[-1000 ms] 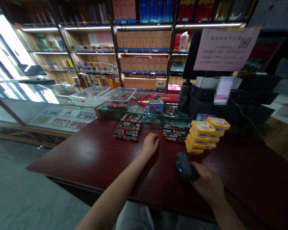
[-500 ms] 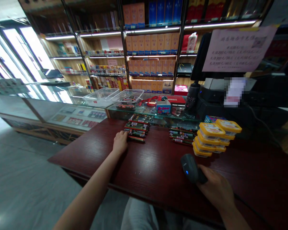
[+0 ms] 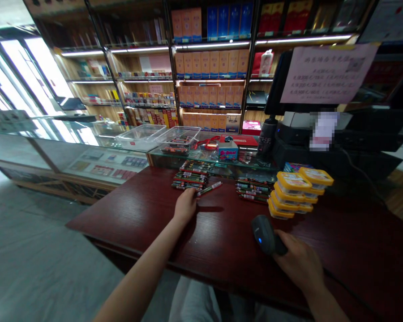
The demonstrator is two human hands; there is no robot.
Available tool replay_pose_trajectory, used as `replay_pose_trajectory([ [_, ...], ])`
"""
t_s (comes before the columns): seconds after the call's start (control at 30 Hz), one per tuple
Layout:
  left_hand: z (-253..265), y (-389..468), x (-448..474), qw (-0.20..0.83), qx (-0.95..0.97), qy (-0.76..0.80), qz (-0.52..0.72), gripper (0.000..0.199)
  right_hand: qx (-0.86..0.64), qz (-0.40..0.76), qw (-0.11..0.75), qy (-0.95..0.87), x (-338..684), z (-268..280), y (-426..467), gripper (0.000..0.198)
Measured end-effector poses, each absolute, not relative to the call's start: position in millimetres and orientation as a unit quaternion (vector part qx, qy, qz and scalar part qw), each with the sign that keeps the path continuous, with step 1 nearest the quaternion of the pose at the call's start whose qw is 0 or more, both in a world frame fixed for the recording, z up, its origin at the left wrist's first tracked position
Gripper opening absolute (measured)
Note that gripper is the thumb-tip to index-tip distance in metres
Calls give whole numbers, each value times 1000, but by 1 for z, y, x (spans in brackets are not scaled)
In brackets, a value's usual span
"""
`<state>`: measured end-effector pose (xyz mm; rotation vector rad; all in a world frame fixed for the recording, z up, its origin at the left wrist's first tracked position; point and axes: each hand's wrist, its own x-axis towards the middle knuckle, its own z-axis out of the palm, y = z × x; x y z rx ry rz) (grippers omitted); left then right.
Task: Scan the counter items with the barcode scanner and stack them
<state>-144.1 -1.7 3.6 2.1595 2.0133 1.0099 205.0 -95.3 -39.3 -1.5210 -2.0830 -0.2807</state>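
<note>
My left hand (image 3: 186, 205) is closed on one end of a pen (image 3: 210, 189), lifted above the dark red table, its shadow falling below. Just behind that hand lies a row of similar pens (image 3: 190, 178) with dark, patterned barrels. A second pile of pens (image 3: 253, 189) rests further right. My right hand (image 3: 300, 259) is wrapped round the handle of a black barcode scanner (image 3: 266, 235) with a lit blue light, its head tipped toward the table's middle. Beside the second pile stand stacked small plastic boxes (image 3: 291, 200) with yellow lids.
Behind the table (image 3: 127, 210) runs a glass counter with clear plastic trays (image 3: 180, 136) and a small blue-and-pink box (image 3: 227, 151). A monitor with a paper sign (image 3: 325, 76) stands back right. Shelves of boxed goods (image 3: 210, 65) line the wall. The scanner's cable trails to the right.
My left hand has taken a pen from the front of the left row, raised it and moved right. My right hand still holds the scanner in nearly the same place.
</note>
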Motion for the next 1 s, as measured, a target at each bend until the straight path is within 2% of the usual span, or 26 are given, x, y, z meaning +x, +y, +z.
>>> replay_pose_trajectory([
  [0.2, -10, 3, -96, 66, 701, 576, 414, 13, -571, -78, 265, -773, 204, -36, -98, 29],
  [0.33, -21, 4, -93, 99, 700, 553, 440, 15, -591, -18, 282, -756, 200, -23, -102, 28],
  [0.53, -25, 4, -96, 108, 692, 551, 454, 25, -582, 235, 386, -676, 179, 6, -106, 37],
  [0.67, -25, 4, -95, 113, 681, 562, 456, 26, -555, 339, 412, -638, 158, 18, -112, 37],
  [0.8, -26, 5, -95, 119, 662, 572, 469, 25, -554, 382, 396, -624, 142, 24, -119, 36],
  [1.0, -30, 7, -97, 92, 662, 576, 471, 24, -540, 384, 389, -640, 136, 31, -122, 37],
])
